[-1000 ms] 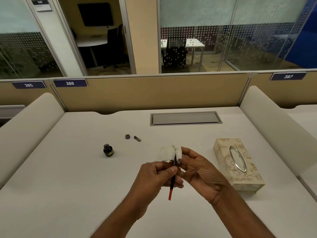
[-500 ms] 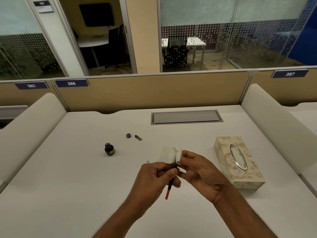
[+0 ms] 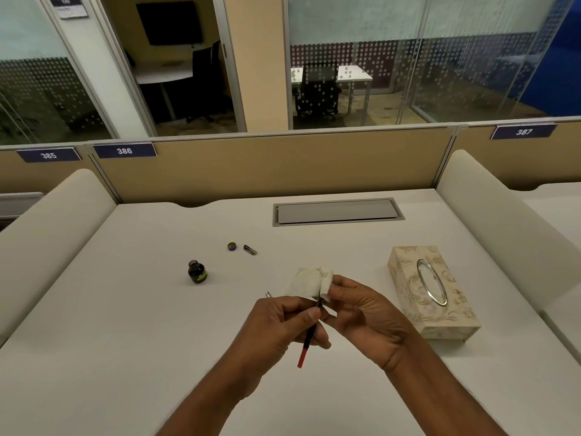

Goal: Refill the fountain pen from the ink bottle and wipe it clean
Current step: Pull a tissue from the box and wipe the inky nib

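Paper tissue gripped by right hand wraps fountain pen tip; left hand pinches pen; mid-wipe, refill likely done; ink bottle left of hands uncapped.

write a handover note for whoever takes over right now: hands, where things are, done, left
Left hand grips the pen, red end down. Right hand pinches a tissue round its upper end.
Ink bottle stands open on the desk to the left; its cap and a small dark part lie behind it. Tissue box at right.
Done: bottle opened, wiping under way; fill not visible.
Left: finish wiping, reassemble pen, cap bottle.
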### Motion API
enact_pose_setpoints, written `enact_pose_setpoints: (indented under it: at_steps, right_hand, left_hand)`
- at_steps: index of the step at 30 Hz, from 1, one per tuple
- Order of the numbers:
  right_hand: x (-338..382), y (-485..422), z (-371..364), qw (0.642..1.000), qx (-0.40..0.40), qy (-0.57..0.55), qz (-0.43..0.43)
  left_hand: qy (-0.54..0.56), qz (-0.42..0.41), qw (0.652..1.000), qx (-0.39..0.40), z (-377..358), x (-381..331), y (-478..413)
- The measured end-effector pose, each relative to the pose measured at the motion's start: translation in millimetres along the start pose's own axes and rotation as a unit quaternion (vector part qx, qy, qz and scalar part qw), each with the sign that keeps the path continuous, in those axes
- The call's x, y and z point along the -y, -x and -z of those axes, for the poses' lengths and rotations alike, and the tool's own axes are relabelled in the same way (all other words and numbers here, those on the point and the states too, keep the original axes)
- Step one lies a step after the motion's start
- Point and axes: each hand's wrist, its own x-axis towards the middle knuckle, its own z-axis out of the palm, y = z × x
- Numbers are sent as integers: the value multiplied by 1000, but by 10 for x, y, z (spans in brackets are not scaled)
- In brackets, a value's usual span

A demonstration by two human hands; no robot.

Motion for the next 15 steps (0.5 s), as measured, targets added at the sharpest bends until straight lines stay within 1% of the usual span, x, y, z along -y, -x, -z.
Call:
enact_pose_setpoints:
  at_steps: [6,15]
  right_hand:
    - [-36,14,-53,999,7,-38,-14]
    - [-24,28,-119,996,-47,-79,0]
  left_hand:
    - [23,17,999,18,38,-48,14]
    - [10,40,999,32,85,-60,41]
